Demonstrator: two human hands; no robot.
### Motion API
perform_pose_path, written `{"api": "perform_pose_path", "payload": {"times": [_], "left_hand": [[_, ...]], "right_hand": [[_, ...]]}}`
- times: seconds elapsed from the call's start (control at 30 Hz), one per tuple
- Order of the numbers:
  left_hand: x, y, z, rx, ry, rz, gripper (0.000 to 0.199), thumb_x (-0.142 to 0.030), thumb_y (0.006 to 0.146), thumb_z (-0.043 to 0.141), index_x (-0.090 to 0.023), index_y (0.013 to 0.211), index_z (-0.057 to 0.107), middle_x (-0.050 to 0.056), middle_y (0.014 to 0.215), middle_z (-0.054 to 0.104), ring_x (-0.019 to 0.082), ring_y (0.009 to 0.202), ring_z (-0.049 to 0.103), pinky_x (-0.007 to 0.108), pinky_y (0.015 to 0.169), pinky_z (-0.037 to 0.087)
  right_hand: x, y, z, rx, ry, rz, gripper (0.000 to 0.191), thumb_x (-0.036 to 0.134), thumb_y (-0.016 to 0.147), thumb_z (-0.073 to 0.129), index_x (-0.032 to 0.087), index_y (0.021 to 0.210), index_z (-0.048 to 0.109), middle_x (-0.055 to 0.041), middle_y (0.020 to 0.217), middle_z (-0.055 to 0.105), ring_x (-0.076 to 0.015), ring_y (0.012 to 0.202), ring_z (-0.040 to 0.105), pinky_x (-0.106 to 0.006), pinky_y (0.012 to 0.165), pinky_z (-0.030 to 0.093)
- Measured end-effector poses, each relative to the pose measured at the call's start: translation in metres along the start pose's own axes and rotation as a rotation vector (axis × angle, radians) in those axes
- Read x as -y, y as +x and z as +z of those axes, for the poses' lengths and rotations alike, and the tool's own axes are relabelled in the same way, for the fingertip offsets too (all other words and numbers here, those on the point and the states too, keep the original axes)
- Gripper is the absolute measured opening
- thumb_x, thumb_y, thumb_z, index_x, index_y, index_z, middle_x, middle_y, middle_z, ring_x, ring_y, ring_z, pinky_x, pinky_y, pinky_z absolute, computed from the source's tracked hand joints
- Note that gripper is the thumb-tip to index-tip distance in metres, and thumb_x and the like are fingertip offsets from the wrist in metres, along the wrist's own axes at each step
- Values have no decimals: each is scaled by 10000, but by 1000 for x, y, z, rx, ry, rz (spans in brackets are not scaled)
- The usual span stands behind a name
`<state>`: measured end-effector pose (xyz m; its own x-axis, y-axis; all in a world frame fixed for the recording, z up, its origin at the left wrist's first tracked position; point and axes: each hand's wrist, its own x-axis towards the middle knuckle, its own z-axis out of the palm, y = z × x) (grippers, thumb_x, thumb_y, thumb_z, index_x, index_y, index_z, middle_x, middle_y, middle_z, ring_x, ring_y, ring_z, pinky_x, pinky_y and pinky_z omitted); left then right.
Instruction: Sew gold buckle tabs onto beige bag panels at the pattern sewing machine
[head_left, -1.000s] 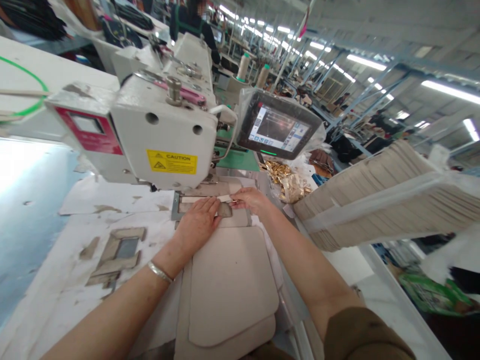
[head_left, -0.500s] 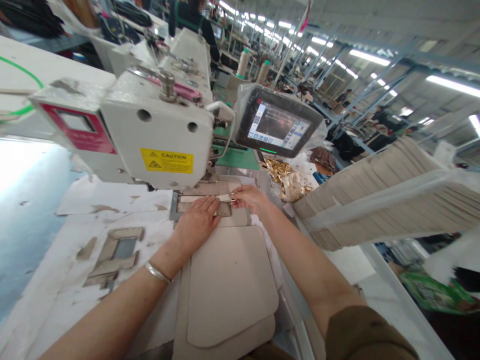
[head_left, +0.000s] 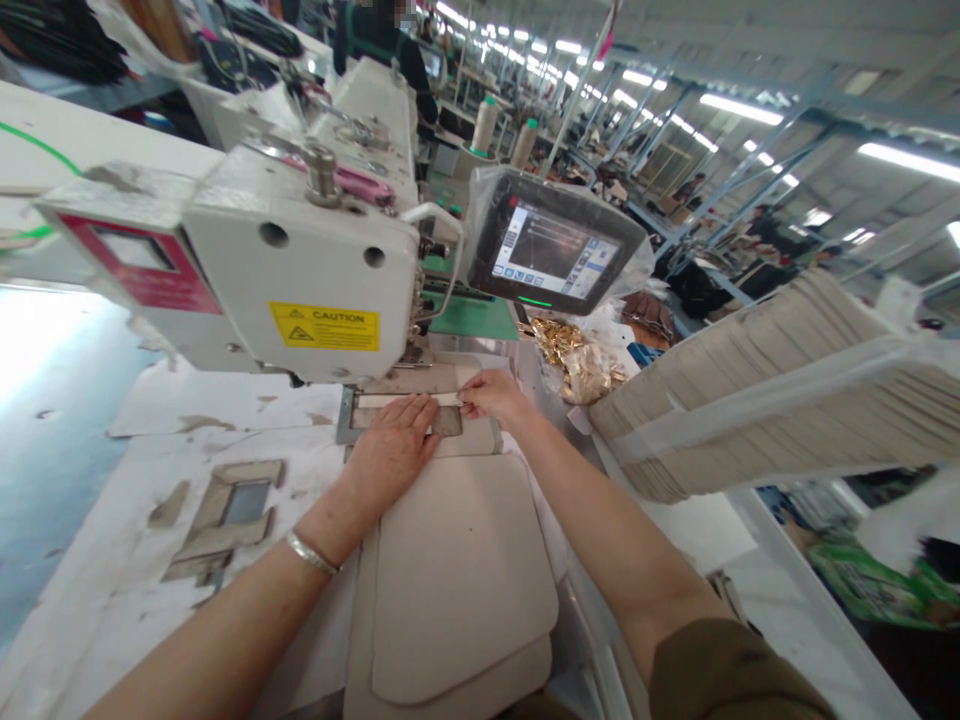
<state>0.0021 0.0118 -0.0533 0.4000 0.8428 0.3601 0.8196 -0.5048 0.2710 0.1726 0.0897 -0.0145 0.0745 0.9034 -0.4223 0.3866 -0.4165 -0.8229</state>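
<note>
My left hand [head_left: 397, 440] lies palm down with fingers stretched out, pressing on a narrow pale strip [head_left: 367, 401] and the beige panel under it. This strip runs across the opening of a grey metal frame [head_left: 345, 418] beside the sewing machine head [head_left: 300, 270]. At the strip's right end my right hand [head_left: 491, 395] has thumb and fingers pinched together; what is between the fingertips is too small to make out. Nearer to me lie stacked beige panels [head_left: 465, 570] with rounded corners.
A control screen [head_left: 555, 245] stands behind my right hand, with a bag of gold-coloured pieces [head_left: 562, 350] below it. A tall bound stack of beige panels [head_left: 772, 380] leans at the right. A beige frame-shaped template [head_left: 210, 520] lies on white paper at the left.
My right fingertips have closed in a little at the strip's right end. My left hand stays flat in place. The view has shifted slightly.
</note>
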Motion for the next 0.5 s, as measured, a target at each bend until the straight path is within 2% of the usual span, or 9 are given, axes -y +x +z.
{"api": "perform_pose_path", "payload": {"times": [0.23, 0.37, 0.5], "left_hand": [[-2, 0, 5, 4, 41, 0, 435, -277, 925, 432, -82, 1299, 539, 185, 1334, 602, 302, 1262, 540, 478, 1084, 416], [-16, 9, 9, 20, 76, 42, 412, -178, 898, 443, -99, 1291, 539, 157, 1324, 616, 259, 1239, 562, 416, 1083, 429], [-31, 19, 7, 37, 132, 39, 412, -198, 883, 486, -51, 1264, 543, 186, 1294, 622, 278, 1203, 577, 408, 1067, 441]], "right_hand": [[-6, 5, 3, 16, -217, -94, 192, 16, 692, 627, 162, 573, 591, 5, 408, 570, -134, 404, 587, -213, 417, 517], [-8, 7, 2, 36, -184, -88, 185, 26, 682, 630, 173, 580, 583, 13, 410, 561, -140, 433, 608, -202, 430, 518], [-16, 8, 2, -11, -217, -162, 151, 51, 689, 629, 191, 661, 579, 20, 470, 589, -150, 474, 634, -202, 451, 508]]}}
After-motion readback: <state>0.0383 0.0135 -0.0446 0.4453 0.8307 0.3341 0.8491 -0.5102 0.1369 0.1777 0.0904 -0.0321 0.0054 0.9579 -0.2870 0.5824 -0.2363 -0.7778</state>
